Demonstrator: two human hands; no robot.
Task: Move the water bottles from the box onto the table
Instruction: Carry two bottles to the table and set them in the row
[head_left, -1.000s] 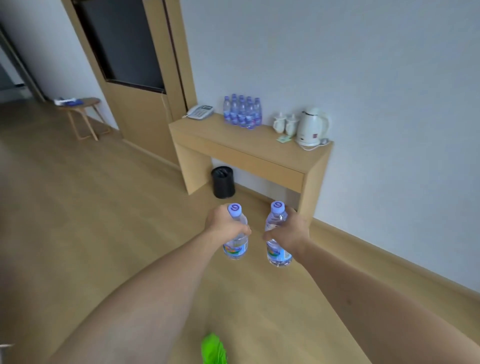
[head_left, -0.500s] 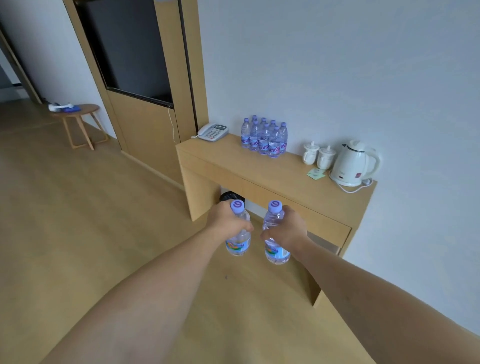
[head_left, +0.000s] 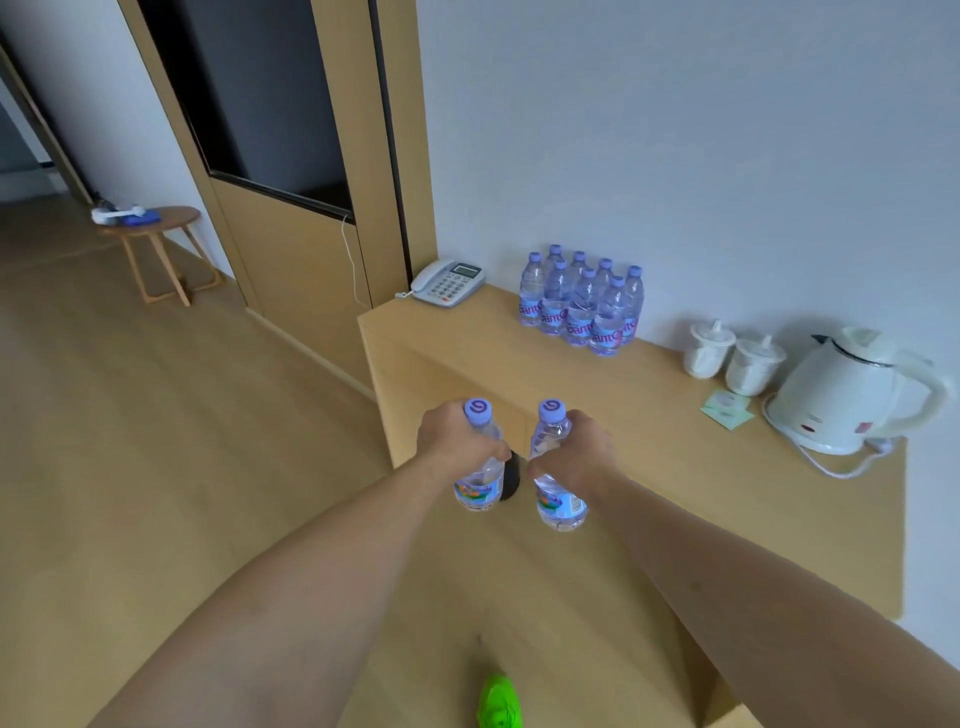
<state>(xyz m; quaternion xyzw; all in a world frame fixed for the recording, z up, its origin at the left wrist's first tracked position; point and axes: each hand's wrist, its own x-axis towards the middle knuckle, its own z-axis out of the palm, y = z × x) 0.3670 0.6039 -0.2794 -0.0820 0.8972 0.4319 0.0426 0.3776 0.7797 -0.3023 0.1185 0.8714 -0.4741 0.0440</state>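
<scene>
My left hand (head_left: 453, 437) grips a small clear water bottle (head_left: 480, 480) with a lilac cap, held upright. My right hand (head_left: 579, 451) grips a second such bottle (head_left: 558, 506), also upright. Both hang in the air just in front of the near edge of the wooden table (head_left: 649, 457). Several more bottles of the same kind (head_left: 584, 306) stand in a tight group at the back of the table against the wall. The box is not in view.
On the table stand a white phone (head_left: 448, 283) at the left end, two white cups (head_left: 732, 356), a card (head_left: 726, 409) and a white kettle (head_left: 852, 397) with its cord. A black bin (head_left: 511, 475) sits under the table. A round stool (head_left: 156, 244) stands far left. A green shoe (head_left: 498, 701) shows below.
I have walked closer to the table, which now looms larger and nearer. Both hands still hold their bottles upright, now at the table's front edge.
</scene>
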